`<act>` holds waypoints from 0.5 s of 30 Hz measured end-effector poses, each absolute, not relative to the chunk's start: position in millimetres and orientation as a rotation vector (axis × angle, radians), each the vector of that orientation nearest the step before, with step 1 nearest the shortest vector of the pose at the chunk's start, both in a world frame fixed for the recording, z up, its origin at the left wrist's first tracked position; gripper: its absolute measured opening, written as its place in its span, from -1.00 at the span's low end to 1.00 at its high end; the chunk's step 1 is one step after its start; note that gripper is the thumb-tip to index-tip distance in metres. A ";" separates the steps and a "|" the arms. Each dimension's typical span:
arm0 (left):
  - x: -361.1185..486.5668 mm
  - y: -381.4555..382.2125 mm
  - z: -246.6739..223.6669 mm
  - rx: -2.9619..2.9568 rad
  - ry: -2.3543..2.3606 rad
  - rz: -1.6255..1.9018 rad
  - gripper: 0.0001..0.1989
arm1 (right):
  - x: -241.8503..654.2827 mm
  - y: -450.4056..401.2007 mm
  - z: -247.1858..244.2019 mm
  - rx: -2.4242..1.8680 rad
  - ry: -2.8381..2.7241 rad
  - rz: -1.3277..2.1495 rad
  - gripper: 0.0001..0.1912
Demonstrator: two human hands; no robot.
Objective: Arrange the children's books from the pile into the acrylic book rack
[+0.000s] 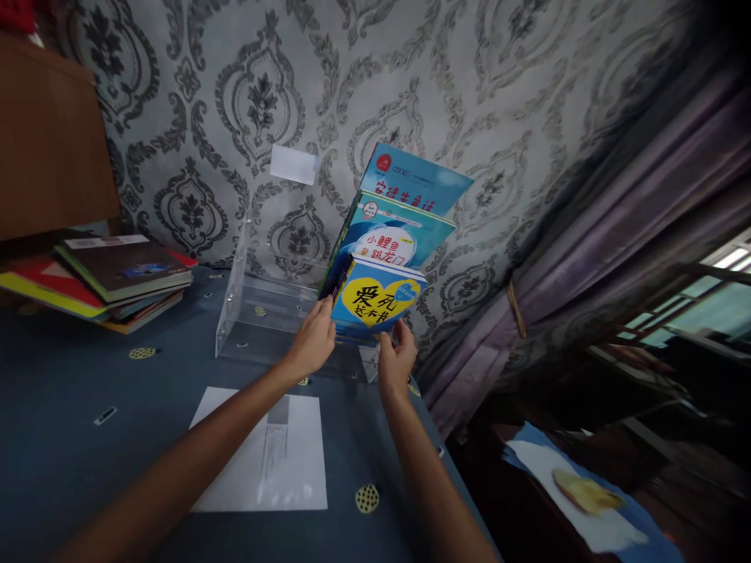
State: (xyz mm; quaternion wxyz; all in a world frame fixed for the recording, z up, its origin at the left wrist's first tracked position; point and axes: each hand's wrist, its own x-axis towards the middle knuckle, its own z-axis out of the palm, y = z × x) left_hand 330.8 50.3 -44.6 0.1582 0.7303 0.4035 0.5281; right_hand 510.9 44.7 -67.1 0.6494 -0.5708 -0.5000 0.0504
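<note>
A small blue book [375,301] with a yellow heart on its cover stands at the front right of a clear acrylic rack [235,305]. My left hand [314,336] has its fingers closed on the book's lower left edge. At the lower right corner my right hand [397,356] pinches the same book between thumb and fingers. Behind it, stepped upward, stand a teal book [434,231] and a taller light blue book [422,176].
A pile of books [123,274] lies at the left beside a brown box [52,141]. A white sheet [293,469] lies on the blue tablecloth [141,438] before the rack. Patterned wall behind; a curtain [563,250] hangs at the right.
</note>
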 end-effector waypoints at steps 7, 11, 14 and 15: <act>323.7 51.5 -40.8 2.139 1.175 1.474 -0.42 | 510.1 42.8 -64.5 -1.296 -1.140 0.121 -0.36; 323.2 53.1 -40.5 2.149 1.131 1.506 -0.42 | 509.6 42.8 -64.7 -1.291 -1.139 0.105 -0.37; 322.3 52.9 -35.7 2.145 1.148 1.468 -0.43 | 508.9 42.9 -62.0 -1.277 -1.139 0.130 -0.37; 320.1 51.2 -33.6 2.146 1.156 1.455 -0.43 | 509.0 42.0 -60.2 -1.270 -1.143 0.149 -0.37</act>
